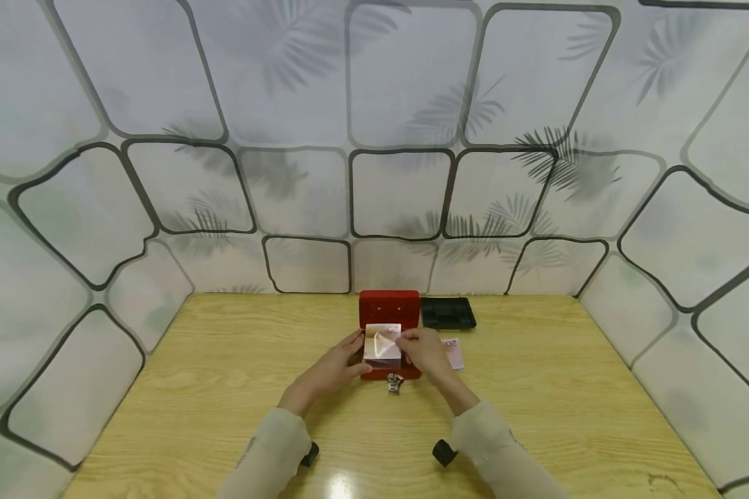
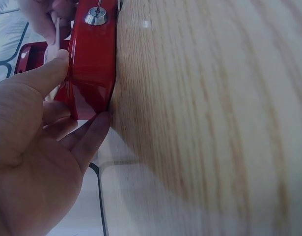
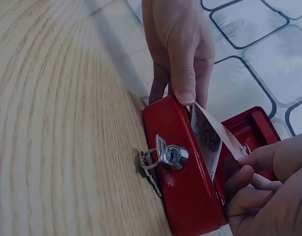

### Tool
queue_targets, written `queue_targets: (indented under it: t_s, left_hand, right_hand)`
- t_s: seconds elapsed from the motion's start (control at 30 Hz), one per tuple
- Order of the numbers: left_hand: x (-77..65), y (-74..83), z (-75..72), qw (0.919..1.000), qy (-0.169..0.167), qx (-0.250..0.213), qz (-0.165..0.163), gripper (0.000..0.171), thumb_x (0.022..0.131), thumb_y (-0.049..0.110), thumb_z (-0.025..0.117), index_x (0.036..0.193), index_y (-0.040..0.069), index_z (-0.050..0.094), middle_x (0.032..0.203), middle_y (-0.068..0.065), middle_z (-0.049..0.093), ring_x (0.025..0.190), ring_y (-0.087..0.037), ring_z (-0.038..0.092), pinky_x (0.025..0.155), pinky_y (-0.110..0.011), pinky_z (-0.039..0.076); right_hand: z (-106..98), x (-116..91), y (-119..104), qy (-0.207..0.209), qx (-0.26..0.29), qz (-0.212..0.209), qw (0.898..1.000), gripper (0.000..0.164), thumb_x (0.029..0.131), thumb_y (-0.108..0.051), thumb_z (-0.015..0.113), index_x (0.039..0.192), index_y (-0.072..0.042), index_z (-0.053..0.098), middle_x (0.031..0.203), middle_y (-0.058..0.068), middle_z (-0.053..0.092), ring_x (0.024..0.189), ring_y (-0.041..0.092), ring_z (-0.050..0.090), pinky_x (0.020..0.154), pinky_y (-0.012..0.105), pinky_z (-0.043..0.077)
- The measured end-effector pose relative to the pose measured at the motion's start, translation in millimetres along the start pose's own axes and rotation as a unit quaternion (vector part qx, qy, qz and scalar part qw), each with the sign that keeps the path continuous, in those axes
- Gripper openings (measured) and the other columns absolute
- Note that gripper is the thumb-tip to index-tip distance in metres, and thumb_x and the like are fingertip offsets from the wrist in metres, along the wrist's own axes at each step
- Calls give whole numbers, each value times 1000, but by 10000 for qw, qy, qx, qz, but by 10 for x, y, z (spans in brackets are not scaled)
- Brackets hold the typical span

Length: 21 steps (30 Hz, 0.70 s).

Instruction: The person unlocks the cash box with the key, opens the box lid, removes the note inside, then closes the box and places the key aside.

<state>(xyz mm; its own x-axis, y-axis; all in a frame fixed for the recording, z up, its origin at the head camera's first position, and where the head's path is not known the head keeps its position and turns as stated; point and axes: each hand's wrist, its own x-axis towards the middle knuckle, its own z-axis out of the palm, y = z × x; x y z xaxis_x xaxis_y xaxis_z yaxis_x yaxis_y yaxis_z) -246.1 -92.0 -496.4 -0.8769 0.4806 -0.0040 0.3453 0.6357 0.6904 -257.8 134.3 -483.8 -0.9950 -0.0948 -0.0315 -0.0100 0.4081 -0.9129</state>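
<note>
A red metal cash box (image 1: 374, 303) stands on the table with its lid raised. My left hand (image 1: 331, 371) holds its left side, thumb at the front rim and fingers along the side wall in the left wrist view. My right hand (image 1: 426, 350) pinches the right edge of a banknote (image 1: 377, 348), held tilted over the box's opening. In the right wrist view, a printed note face (image 3: 207, 140) shows below the pinched edge, inside the front wall. Keys (image 3: 161, 147) hang from the lock on the box's front. The box's floor is mostly hidden.
A black compartment tray (image 1: 447, 313) lies on the table right of the raised lid. Closer in, a pink banknote (image 1: 454, 355) marked 20 lies partly behind my right hand. The wood table (image 1: 256, 346) meets a patterned backdrop (image 1: 306, 267) at the back and sides.
</note>
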Motion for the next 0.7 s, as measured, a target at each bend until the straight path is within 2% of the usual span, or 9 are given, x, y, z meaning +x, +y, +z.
queue_targets:
  t_s: [0.2, 0.37, 0.7]
  left_hand:
    - [1, -16, 3, 9999, 28, -125, 92, 71, 103, 22, 66, 156, -10, 31, 168, -22, 23, 152, -42, 25, 121, -54, 27]
    - [6, -26, 3, 9998, 58, -146, 92, 70, 103, 21, 66, 155, -12, 33, 168, -21, 24, 152, -41, 26, 121, -53, 27]
    - [14, -49, 11, 9997, 97, -95, 206, 67, 104, 19, 65, 153, -14, 35, 167, -22, 25, 151, -40, 28, 121, -51, 28]
  right_hand:
    - [-32, -23, -82, 78, 576, 260, 9980, 27, 100, -11, 64, 74, -3, 63, 59, 3, 49, 52, 12, 38, 47, 23, 30]
    - [-93, -41, -146, 27, 880, 462, 9950, 21, 100, -11, 65, 82, -2, 68, 62, 3, 50, 53, 11, 38, 48, 22, 30]
    - [-320, -80, -215, -52, 1078, 316, 9937, 21, 103, -13, 66, 107, 6, 73, 66, 3, 54, 59, 11, 45, 53, 24, 39]
